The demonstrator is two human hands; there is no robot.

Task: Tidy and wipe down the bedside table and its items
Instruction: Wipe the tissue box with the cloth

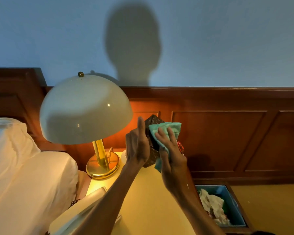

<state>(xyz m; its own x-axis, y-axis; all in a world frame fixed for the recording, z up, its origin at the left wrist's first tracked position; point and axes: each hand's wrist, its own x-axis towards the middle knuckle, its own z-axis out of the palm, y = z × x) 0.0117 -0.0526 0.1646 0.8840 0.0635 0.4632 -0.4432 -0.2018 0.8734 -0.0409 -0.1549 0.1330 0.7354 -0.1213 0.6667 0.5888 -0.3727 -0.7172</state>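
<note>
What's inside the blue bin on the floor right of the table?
The blue rectangular bin holds crumpled white tissue paper with a scrap of something dark green beside it. Anything beneath the paper is covered.

Left hand (137, 146) holds dark patterned box (151, 133) upright above desk (153, 197). Right hand (170, 150) presses teal cloth (166, 131) against box's right face. Lit lamp (86, 109) with dome shade on desk's far left. Bed (24, 175) left. Bin (226, 190) with crumpled paper right of desk, near.
</note>
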